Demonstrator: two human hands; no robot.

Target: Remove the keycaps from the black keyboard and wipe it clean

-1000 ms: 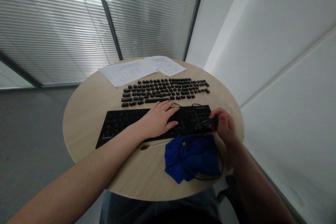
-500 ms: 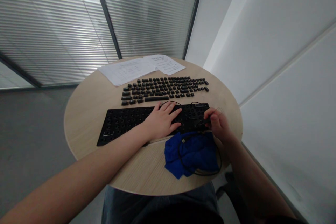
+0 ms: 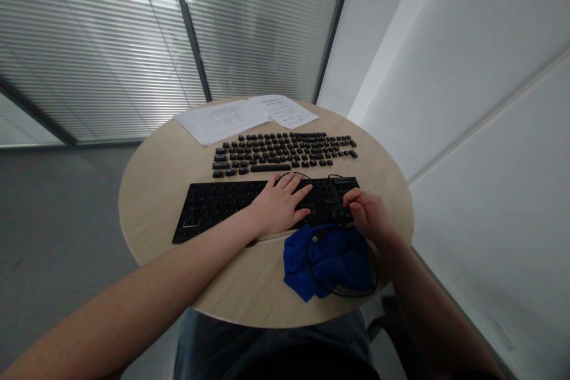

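Note:
A black keyboard base (image 3: 218, 199) without keycaps lies across the round table. My left hand (image 3: 280, 205) rests on its middle with the fingers spread. At the base's right end, my right hand (image 3: 367, 211) is closed, thumb and fingers pinched together over the number-pad area; what they hold, if anything, is too small and dark to make out. A crumpled blue cloth (image 3: 333, 264) lies in front of the base's right half, with a looped black cable (image 3: 314, 276) on it. Behind the base, loose black keycaps (image 3: 271, 151) lie in rows.
Printed paper sheets (image 3: 222, 120) lie at the far edge of the round wooden table (image 3: 249, 303). A white wall (image 3: 481, 101) stands at the right, and glass panels with blinds (image 3: 111, 47) are behind the table.
The view has shifted a little, so the table appears slightly further right. My right hand has moved slightly left over the base's right end. My left hand stays spread on the base.

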